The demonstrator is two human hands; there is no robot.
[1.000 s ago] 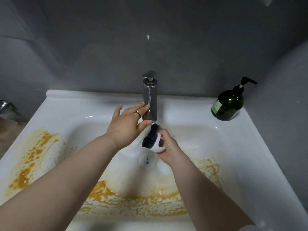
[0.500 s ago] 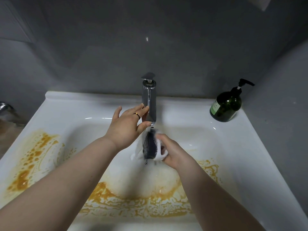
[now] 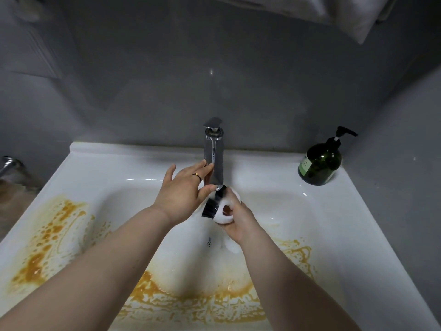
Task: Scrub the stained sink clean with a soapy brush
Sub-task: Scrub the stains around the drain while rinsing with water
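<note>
An orange stain covers the left ledge of the sink, well apart from the brush, while your left hand lays nearly straight fingers against the faucet. Just under its spout, your right hand curls its fingers round the brush, bristles facing left, long axis running toward you. The sudsy basin's near stain ring lies toward you, nearer that hand.

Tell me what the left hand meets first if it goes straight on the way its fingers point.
The faucet: the left hand points up and right at its spout, and the fingertips look to be touching it or nearly so. Depth is unclear from this one view.
</note>
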